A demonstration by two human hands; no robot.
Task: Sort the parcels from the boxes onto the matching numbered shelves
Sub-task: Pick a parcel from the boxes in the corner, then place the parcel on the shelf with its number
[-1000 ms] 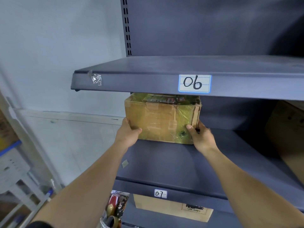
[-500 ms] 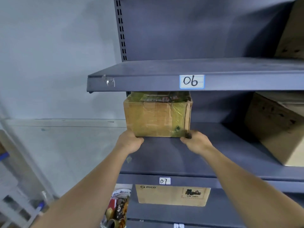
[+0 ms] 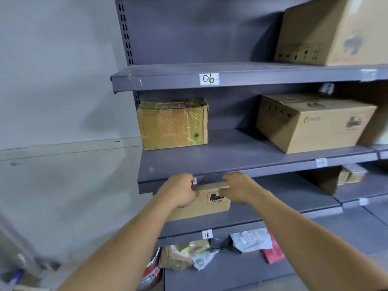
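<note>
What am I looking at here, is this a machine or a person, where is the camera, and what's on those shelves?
No machine: the grip here is just a person's two bare hands. The one picture comes from a camera worn on the head, looking forward and down at them. Ahead stands a grey metal rack. On the shelf under the label 06 sit a taped box at left and a bigger carton at right. The left hand and right hand are in front of a small flat box one shelf lower, fingers curled; whether they hold it, I cannot tell. Under label 18 lie soft mail bags.
</note>
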